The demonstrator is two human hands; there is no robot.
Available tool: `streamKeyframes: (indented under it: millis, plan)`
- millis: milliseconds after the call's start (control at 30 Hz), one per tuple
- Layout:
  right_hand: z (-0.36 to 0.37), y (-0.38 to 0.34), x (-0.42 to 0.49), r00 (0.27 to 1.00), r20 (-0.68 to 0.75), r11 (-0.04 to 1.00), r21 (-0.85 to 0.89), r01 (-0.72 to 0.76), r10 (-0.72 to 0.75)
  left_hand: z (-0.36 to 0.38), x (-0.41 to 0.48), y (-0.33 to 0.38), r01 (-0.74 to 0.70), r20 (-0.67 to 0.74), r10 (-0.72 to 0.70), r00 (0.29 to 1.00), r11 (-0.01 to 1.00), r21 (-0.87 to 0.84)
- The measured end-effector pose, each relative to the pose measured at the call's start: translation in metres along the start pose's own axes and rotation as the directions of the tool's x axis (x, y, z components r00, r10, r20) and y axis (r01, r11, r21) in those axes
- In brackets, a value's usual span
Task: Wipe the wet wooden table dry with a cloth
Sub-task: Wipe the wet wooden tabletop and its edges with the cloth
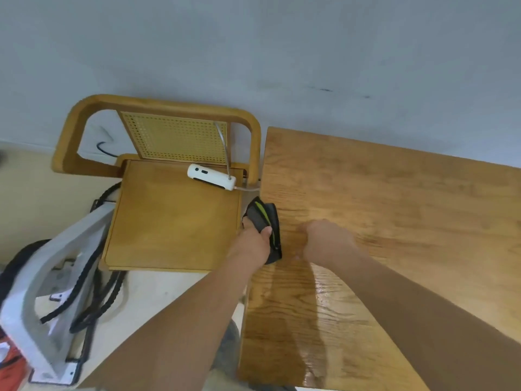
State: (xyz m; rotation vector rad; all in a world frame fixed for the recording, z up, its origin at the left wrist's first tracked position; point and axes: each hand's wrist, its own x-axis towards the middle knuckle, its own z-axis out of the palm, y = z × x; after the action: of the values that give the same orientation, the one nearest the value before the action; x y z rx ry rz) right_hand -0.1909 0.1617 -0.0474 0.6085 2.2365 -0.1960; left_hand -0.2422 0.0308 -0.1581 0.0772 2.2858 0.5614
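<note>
Fingers of the left hand (251, 241) were curled around a dark grey cloth with a yellow-green stripe (266, 230), clamping it at the left edge of the wooden table (394, 198), part of the cloth lying on the wood and part hanging over the side. The right hand (327, 239) lay just beside it on the tabletop, loosely closed into a fist with nothing visible in it.

A glossy film of water (324, 303) shone across the near part of the table, from under the forearms to the front edge, so I judged the wiping barely begun there. The far half looked matt, though whether it was dry could not be told.

A wooden chair with a cane back (169, 210) stood beside the table, a white handheld device (211, 176) on its seat. No brand, label or writing was legible anywhere.
</note>
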Motion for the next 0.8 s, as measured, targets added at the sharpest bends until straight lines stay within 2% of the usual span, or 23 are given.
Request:
streamKeyframes:
  millis: [67, 133, 233, 300, 400, 533, 633, 733, 800]
  plan:
    - [-0.014, 0.003, 0.023, 0.997, -0.068, 0.998, 0.048, 0.027, -0.023, 0.002, -0.006, -0.004, -0.06, -0.031, 0.061, 0.998, 0.998, 0.019]
    - [-0.031, 0.004, 0.046, 0.995, -0.093, 0.998, 0.055, 0.041, -0.036, 0.016, -0.028, -0.027, -0.184, -0.104, 0.186, 0.977, 0.982, 0.029]
    - [-0.056, 0.004, 0.08, 0.995, -0.09, 0.999, 0.023, -0.04, 0.042, 0.031, -0.054, -0.057, -0.307, -0.125, 0.322, 0.938, 0.943, 0.13]
    - [-0.069, 0.005, 0.099, 0.992, -0.062, 0.994, 0.026, -0.108, 0.11, 0.031, -0.047, -0.057, -0.313, -0.102, 0.334, 0.937, 0.933, 0.18]
    - [-0.079, 0.003, 0.119, 0.987, 0.004, 0.983, 0.09, -0.159, 0.16, 0.019, -0.01, -0.032, -0.317, -0.146, 0.355, 0.923, 0.919, 0.234]
    - [-0.074, 0.007, 0.13, 0.987, 0.001, 0.982, 0.1, -0.162, 0.163, -0.023, 0.063, 0.045, -0.281, -0.219, 0.338, 0.915, 0.926, 0.252]
    - [-0.071, 0.012, 0.133, 0.988, 0.011, 0.983, 0.104, -0.153, 0.153, -0.045, 0.11, 0.089, -0.254, -0.235, 0.359, 0.903, 0.889, 0.38]
    - [-0.074, 0.011, 0.138, 0.989, 0.017, 0.984, 0.099, -0.15, 0.149, -0.069, 0.142, 0.114, -0.262, -0.148, 0.37, 0.917, 0.84, 0.474]
    - [-0.074, 0.011, 0.138, 0.988, 0.025, 0.982, 0.105, -0.155, 0.153, -0.085, 0.164, 0.132, -0.277, -0.092, 0.355, 0.93, 0.843, 0.461]
